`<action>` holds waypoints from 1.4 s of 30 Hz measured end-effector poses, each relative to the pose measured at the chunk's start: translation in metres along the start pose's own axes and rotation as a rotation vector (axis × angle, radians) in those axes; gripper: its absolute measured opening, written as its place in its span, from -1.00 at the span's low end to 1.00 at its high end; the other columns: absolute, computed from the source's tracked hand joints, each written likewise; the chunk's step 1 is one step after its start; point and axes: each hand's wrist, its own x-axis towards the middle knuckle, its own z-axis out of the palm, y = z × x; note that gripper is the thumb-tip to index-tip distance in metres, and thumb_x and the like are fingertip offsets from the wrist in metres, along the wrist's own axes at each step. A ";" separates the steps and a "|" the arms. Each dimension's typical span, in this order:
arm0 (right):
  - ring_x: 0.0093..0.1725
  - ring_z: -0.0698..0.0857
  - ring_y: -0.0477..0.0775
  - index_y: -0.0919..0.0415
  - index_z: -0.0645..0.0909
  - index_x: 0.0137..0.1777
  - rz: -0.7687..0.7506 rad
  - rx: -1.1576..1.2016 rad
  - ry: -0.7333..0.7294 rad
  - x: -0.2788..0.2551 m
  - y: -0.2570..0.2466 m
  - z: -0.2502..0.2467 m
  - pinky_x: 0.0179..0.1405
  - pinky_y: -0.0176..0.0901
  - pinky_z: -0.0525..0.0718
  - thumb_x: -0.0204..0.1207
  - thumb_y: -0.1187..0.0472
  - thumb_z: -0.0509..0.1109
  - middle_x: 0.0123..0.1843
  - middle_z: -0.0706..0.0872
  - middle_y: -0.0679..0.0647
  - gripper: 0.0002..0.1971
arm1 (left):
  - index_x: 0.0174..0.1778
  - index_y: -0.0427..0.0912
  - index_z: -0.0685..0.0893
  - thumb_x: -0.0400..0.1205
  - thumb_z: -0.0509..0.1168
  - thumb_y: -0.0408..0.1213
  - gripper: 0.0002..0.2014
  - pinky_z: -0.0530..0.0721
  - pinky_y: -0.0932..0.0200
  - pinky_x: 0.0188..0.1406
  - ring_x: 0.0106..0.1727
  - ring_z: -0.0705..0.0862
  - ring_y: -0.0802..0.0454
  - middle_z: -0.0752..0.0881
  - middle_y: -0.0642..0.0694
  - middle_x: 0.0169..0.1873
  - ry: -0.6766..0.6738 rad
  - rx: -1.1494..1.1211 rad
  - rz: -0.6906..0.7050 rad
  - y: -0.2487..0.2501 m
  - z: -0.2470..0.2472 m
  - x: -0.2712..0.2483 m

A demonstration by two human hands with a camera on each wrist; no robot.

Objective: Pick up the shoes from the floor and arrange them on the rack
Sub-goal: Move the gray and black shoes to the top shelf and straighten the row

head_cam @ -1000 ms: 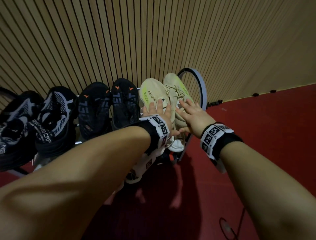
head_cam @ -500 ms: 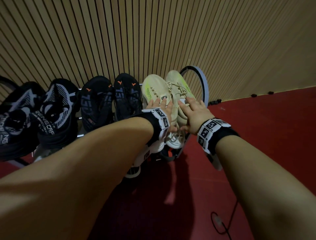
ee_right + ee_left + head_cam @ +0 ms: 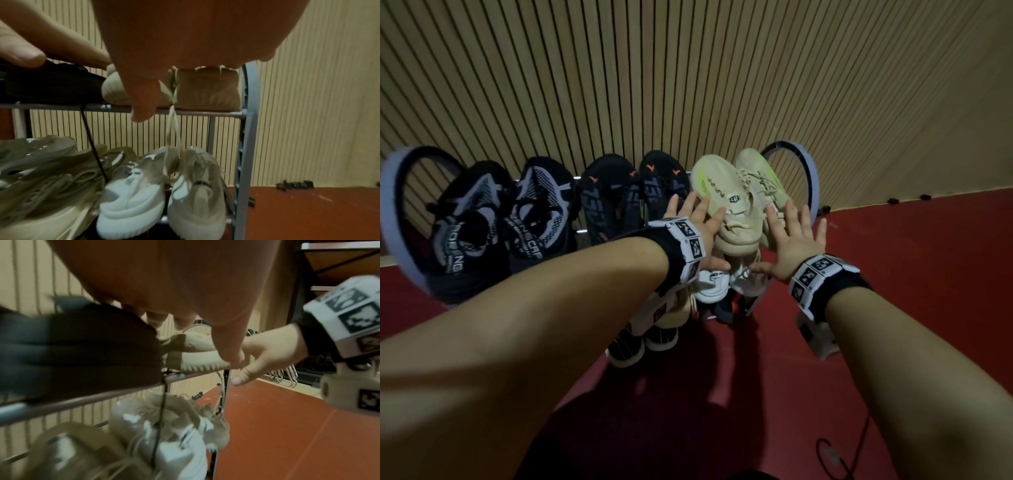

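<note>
Judging by the rack [image 3: 812,178], you had the job all but finished: the top shelf carried a grey-black pair [image 3: 493,219], a black pair [image 3: 626,192] and, at the right end, the beige pair [image 3: 736,198], with more pale shoes [image 3: 164,186] on the shelf below. No shoe lay on the red floor [image 3: 914,260] that these views showed, so what remained, as I read it, was only squaring up that beige pair; laces [image 3: 173,129] hung from it over the front rail.

Your left hand [image 3: 697,224] lay flat with fingers spread against the left beige shoe, thumb near its heel. Your right hand [image 3: 789,240] was just as open, fingers fanned beside the right beige shoe, thumb stretched toward the heel. Neither hand gripped anything. Both forearms reached forward and slightly inward, wrists level with the top shelf.
</note>
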 end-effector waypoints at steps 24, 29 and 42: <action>0.63 -0.40 0.26 -0.07 -0.40 0.63 -0.186 0.058 -0.137 -0.074 -0.195 0.101 0.56 0.34 -0.31 0.51 -0.31 0.20 0.67 -0.36 0.12 -0.05 | 0.61 -0.17 0.20 0.64 0.08 0.18 -0.31 0.24 -0.31 0.53 0.59 0.21 -0.33 0.21 -0.37 0.58 0.082 -0.213 -0.191 -0.108 0.163 -0.151; 0.65 -0.31 0.25 -0.08 -0.35 0.64 -0.412 0.035 -0.035 -0.068 -0.243 0.102 0.54 0.28 -0.41 0.55 -0.22 0.21 0.70 -0.24 0.12 -0.11 | 0.65 -0.07 -0.18 0.64 0.13 0.08 -0.21 0.08 -0.17 0.54 0.58 0.16 -0.30 -0.01 -0.30 0.63 -0.039 -0.152 -0.336 -0.143 0.173 -0.156; 0.65 -0.06 0.30 0.11 0.01 0.63 -0.496 0.031 0.027 -0.044 -0.309 0.098 0.53 0.31 -0.36 0.43 -0.22 0.39 0.57 0.29 0.21 -0.09 | 0.58 -0.13 0.12 0.60 0.26 -0.24 -0.35 0.15 -0.03 0.55 0.56 0.14 -0.30 0.25 -0.33 0.48 -0.123 -0.373 -0.491 -0.177 0.199 -0.160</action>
